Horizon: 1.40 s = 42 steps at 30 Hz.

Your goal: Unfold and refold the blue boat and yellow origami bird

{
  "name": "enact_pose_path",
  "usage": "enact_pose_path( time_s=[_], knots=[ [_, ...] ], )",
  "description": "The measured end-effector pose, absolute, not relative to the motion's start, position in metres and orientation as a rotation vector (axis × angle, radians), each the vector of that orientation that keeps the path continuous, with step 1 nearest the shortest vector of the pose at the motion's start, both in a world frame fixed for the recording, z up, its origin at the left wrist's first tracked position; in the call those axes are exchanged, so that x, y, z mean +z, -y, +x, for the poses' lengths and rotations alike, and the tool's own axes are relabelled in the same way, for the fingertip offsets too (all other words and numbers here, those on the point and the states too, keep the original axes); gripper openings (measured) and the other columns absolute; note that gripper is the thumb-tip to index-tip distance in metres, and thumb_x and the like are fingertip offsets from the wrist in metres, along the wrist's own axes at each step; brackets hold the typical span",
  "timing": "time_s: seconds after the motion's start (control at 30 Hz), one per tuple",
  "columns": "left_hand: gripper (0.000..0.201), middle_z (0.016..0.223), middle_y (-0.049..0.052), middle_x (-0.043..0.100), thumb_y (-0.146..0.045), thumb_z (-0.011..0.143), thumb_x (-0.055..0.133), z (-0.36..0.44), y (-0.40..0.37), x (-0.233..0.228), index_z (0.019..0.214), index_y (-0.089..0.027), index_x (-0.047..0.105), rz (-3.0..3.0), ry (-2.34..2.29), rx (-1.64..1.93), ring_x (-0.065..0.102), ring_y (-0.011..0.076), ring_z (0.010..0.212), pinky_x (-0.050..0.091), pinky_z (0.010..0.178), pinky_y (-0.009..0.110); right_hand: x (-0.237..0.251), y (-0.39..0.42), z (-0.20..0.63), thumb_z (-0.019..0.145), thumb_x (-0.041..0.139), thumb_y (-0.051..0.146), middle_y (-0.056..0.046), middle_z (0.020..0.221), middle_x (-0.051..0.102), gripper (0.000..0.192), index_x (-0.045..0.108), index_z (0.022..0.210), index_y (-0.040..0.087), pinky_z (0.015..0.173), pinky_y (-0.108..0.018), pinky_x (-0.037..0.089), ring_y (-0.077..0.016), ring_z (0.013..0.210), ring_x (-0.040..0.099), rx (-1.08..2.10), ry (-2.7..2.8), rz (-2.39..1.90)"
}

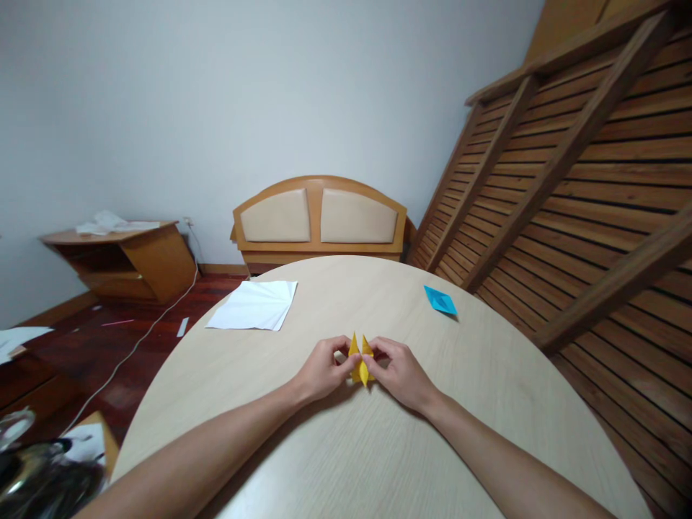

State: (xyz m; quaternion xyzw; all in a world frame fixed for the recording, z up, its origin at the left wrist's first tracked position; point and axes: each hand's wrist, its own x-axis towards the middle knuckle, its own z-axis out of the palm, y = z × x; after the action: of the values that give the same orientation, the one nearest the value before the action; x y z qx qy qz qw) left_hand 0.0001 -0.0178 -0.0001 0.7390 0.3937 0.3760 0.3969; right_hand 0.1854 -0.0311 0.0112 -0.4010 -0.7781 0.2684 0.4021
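Observation:
A small yellow folded paper (364, 375) is held between both hands just above the middle of the round table. Two pointed tips of it stand up side by side at the far end, and another point faces me. My left hand (328, 366) pinches its left side between thumb and fingers. From the right, my right hand (398, 371) grips the other side the same way, the two thumbs almost meeting over the paper. The fingers partly hide the folds.
The pale round table (335, 461) carries a white paper sheet (256, 305) at the far left and a blue folded paper (440, 300) at the far right. A wooden headboard (316, 209) stands behind it. Slatted wood panels (595, 158) lean along the right.

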Motion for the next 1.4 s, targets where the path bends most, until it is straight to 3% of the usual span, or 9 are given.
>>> enact_pose_path(
  time_s=[0.43,0.67,1.1,1.4],
  knots=[
    [0.033,0.070,0.002,0.062,-0.046,0.079,0.067,-0.002,0.007,-0.002,0.076,-0.013,0.064,1.635,-1.057,1.006,0.053,0.0124,0.059,0.043,0.057,0.024,0.012,0.022,0.190,0.087,0.063,0.038,-0.005,0.084,0.072,0.024,0.071,0.087,0.015,0.072,-0.030,0.051,-0.0185,0.077,0.065,1.082,1.711,-1.008],
    [0.031,0.081,0.006,0.067,-0.044,0.085,0.063,-0.003,0.009,-0.005,0.084,-0.013,0.067,1.718,-1.039,1.025,0.059,0.0158,0.070,0.047,0.064,0.026,0.007,0.023,0.187,0.090,0.060,0.037,-0.004,0.086,0.072,0.023,0.071,0.092,0.016,0.073,-0.029,0.051,-0.0184,0.079,0.065,1.050,1.712,-0.986],
    [0.024,0.089,0.008,0.070,-0.036,0.086,0.064,-0.004,0.009,-0.003,0.092,-0.013,0.068,1.714,-0.991,1.046,0.062,0.0170,0.077,0.049,0.060,0.024,0.008,0.018,0.192,0.088,0.062,0.039,-0.006,0.093,0.072,0.024,0.071,0.093,0.017,0.077,-0.032,0.053,-0.0202,0.084,0.068,0.913,1.684,-1.056],
    [0.019,0.099,0.009,0.073,-0.027,0.084,0.065,-0.005,0.009,-0.001,0.098,-0.015,0.070,1.772,-1.012,1.074,0.067,0.0197,0.089,0.054,0.079,0.031,0.004,0.015,0.195,0.090,0.060,0.037,-0.008,0.094,0.069,0.024,0.075,0.094,0.019,0.075,-0.031,0.054,-0.0203,0.089,0.065,0.781,1.702,-1.055]
  ],
)
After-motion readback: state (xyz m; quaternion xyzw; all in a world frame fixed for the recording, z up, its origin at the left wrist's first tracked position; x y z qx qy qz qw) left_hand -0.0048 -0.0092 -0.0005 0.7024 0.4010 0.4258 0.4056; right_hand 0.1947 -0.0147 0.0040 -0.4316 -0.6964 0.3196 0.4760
